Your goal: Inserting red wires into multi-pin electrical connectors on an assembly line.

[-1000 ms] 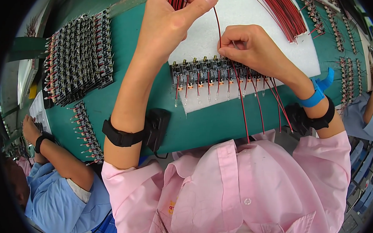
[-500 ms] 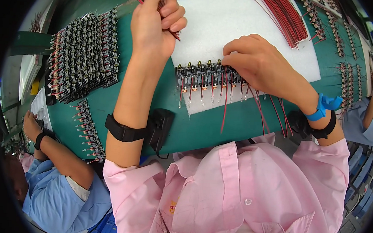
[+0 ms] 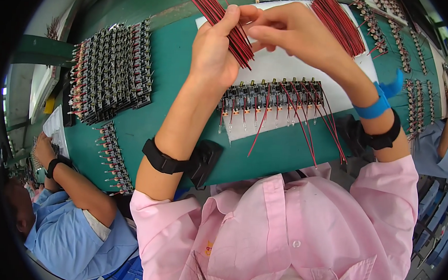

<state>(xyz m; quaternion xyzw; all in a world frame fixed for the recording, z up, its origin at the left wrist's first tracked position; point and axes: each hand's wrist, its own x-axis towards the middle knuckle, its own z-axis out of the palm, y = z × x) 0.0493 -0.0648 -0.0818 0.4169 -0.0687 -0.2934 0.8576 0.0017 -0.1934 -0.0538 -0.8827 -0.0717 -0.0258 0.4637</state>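
A bundle of thin red and black wires (image 3: 234, 35) is gripped in my left hand (image 3: 211, 53), thumb laid across it. Close against the bundle's right side is my right hand (image 3: 303, 30), its thumb and forefinger apart at the wires; its other fingers are partly hidden. Below both hands a row of small black circuit boards (image 3: 272, 95) lies on a white foam sheet (image 3: 283, 67). Small clear bulbs on short leads stick out along its near side. Several long red and black wires (image 3: 301, 118) hang from its middle and right part toward me.
A thick pile of red and black wires (image 3: 337, 25) rests on the foam's far right. Stacked board rows (image 3: 111, 70) and a single row (image 3: 115, 159) occupy the green table's (image 3: 177, 61) left. More strips (image 3: 418, 104) lie right. A co-worker in blue (image 3: 78, 223) sits left, another (image 3: 439, 146) right.
My right hand has left the board row and moved up to the wire bundle. My left hand has shifted right with the bundle. Another wire now hangs loose from the boards.
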